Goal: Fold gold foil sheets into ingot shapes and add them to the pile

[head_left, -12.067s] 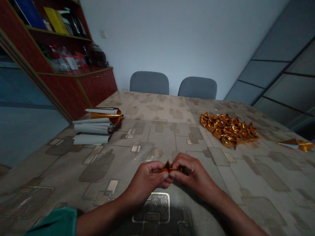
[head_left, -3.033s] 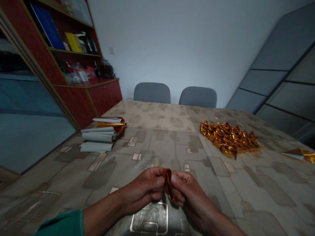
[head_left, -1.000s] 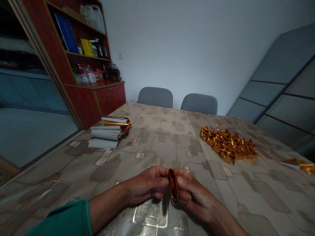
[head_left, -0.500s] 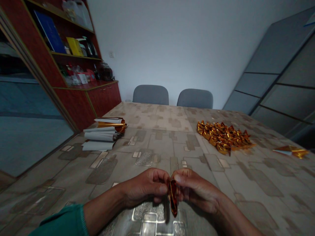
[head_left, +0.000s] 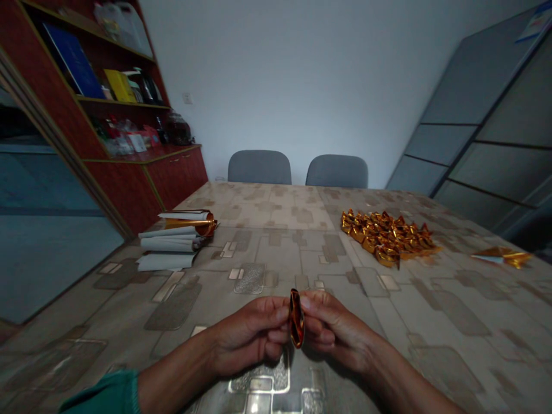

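Note:
A folded piece of gold foil paper (head_left: 296, 322) stands upright between my hands, its narrow opening facing me. My left hand (head_left: 254, 330) pinches it from the left with thumb and fingers. From the right, my right hand (head_left: 334, 328) grips the same piece, thumb near its upper edge. Both hands are just above the patterned tablecloth (head_left: 254, 279). Beyond them on the right lies a cluster of folded gold foil pieces (head_left: 383, 233), set close together in rows. Stacked, curled foil sheets with pale backs (head_left: 172, 244) lie on the left.
A flat gold foil piece (head_left: 502, 256) rests near the table's right side. Two grey chairs (head_left: 259, 167) stand at the far edge, before a white wall. A red shelf cabinet (head_left: 172, 178) is at the left, grey cabinets (head_left: 435, 132) at the right.
The folded foil piece has risen between my hands, and its upper tip now shows above my fingers. My fingers have shifted lower along its sides. The view has turned slightly.

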A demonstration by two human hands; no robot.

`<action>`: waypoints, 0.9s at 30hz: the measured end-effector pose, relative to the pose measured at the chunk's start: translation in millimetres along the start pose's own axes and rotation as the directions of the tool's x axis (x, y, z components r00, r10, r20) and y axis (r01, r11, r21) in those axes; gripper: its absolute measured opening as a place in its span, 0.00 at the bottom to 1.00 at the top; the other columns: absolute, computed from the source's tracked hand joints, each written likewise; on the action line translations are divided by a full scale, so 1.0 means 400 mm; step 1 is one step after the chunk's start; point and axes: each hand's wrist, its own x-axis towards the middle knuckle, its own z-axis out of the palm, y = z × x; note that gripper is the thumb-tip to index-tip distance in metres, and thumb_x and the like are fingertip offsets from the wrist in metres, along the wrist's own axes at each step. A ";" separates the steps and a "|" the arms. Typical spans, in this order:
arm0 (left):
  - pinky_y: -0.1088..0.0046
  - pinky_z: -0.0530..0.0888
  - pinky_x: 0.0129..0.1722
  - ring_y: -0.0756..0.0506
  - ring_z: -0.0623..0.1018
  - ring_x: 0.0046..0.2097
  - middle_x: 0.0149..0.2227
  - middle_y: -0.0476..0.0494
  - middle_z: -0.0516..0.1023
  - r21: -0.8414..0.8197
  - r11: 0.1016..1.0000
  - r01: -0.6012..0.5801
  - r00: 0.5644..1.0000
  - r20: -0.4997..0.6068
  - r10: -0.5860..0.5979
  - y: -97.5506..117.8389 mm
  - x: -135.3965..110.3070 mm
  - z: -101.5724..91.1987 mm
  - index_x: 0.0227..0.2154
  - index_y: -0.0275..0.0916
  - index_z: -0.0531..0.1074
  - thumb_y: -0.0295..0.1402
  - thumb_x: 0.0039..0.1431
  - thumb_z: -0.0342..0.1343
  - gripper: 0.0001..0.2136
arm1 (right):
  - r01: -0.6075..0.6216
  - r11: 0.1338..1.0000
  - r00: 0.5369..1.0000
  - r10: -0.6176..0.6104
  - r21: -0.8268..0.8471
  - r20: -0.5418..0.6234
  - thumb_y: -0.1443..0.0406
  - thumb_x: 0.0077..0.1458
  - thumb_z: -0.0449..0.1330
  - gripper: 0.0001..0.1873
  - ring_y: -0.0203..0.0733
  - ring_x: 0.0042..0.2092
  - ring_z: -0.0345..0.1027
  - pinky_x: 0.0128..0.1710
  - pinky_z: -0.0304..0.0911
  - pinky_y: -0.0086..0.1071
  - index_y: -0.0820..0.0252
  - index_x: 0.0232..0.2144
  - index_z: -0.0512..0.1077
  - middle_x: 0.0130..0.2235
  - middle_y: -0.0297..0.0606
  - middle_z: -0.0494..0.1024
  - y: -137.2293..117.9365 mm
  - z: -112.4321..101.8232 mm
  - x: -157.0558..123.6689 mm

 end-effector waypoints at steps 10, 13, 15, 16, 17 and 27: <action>0.84 0.60 0.24 0.56 0.60 0.26 0.27 0.51 0.66 -0.175 0.983 0.058 0.998 0.019 -0.055 -0.008 -0.004 -0.012 0.36 0.33 0.78 0.36 0.53 0.71 0.13 | 0.046 0.996 0.999 -0.047 -0.077 -0.007 0.54 0.49 0.73 0.20 0.23 0.13 0.42 0.13 0.38 0.21 0.64 0.28 0.74 0.12 0.20 0.62 0.003 -0.004 0.000; 0.83 0.62 0.27 0.57 0.64 0.27 0.29 0.50 0.69 -0.192 0.980 0.054 0.998 -0.017 -0.058 -0.010 -0.005 -0.014 0.36 0.33 0.78 0.34 0.53 0.71 0.12 | 0.051 0.995 0.999 -0.051 -0.088 -0.002 0.54 0.49 0.72 0.18 0.24 0.13 0.42 0.12 0.38 0.21 0.63 0.29 0.74 0.11 0.20 0.63 0.000 -0.006 0.003; 0.83 0.63 0.28 0.56 0.65 0.27 0.29 0.49 0.70 -0.195 0.980 0.038 0.997 -0.053 -0.049 -0.011 -0.004 -0.015 0.36 0.33 0.78 0.33 0.52 0.71 0.12 | 0.049 0.995 0.999 -0.049 -0.087 0.008 0.55 0.50 0.72 0.18 0.24 0.12 0.41 0.11 0.38 0.21 0.63 0.29 0.74 0.11 0.20 0.64 -0.001 -0.007 0.005; 0.82 0.64 0.29 0.56 0.66 0.27 0.29 0.50 0.71 -0.189 0.981 0.028 0.997 -0.068 -0.041 -0.012 -0.003 -0.016 0.36 0.33 0.78 0.33 0.51 0.72 0.12 | 0.047 0.995 0.999 -0.046 -0.086 0.014 0.55 0.50 0.72 0.18 0.23 0.12 0.40 0.10 0.37 0.21 0.63 0.30 0.74 0.11 0.20 0.64 -0.001 -0.007 0.006; 0.82 0.65 0.29 0.56 0.67 0.27 0.29 0.50 0.71 -0.181 0.983 0.017 0.996 -0.080 -0.032 -0.012 -0.002 -0.016 0.35 0.33 0.78 0.34 0.51 0.72 0.12 | 0.046 0.995 0.999 -0.045 -0.085 0.020 0.55 0.50 0.72 0.17 0.23 0.11 0.39 0.10 0.36 0.21 0.63 0.30 0.74 0.11 0.19 0.64 -0.001 -0.008 0.006; 0.80 0.71 0.35 0.53 0.77 0.32 0.34 0.45 0.79 -0.180 0.983 0.027 0.999 -0.025 -0.032 -0.009 -0.003 -0.003 0.39 0.33 0.79 0.33 0.52 0.71 0.13 | 0.030 0.998 0.997 -0.025 -0.063 0.073 0.53 0.47 0.73 0.21 0.24 0.13 0.40 0.11 0.38 0.21 0.60 0.26 0.70 0.13 0.19 0.63 -0.003 -0.011 0.008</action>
